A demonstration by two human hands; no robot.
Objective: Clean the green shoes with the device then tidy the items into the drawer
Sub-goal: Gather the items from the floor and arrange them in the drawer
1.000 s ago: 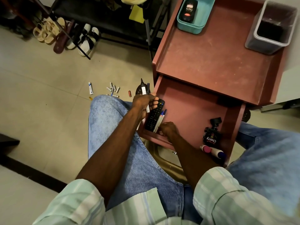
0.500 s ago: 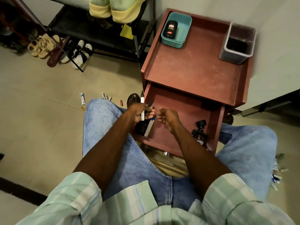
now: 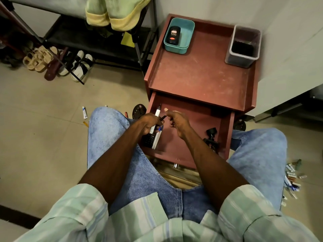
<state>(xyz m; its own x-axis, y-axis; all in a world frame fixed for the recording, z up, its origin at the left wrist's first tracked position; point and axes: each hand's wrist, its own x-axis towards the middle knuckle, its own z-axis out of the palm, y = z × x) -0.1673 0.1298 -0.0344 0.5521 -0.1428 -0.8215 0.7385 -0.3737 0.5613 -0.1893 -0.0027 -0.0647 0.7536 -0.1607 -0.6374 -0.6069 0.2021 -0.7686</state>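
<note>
Both hands hover over the open drawer (image 3: 195, 119): left hand (image 3: 150, 122) grips a white marker (image 3: 155, 120); right hand (image 3: 176, 122) curls, its hold unclear; forearms hide the drawer's front edge.

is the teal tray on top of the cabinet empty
No, the teal tray at the back left of the cabinet top holds a small black device lying inside it.

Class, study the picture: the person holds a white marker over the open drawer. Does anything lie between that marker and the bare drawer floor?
Nothing visible blocks it. The left hand grips the white marker above the drawer; the remote and pens lie along the left wall.
</note>
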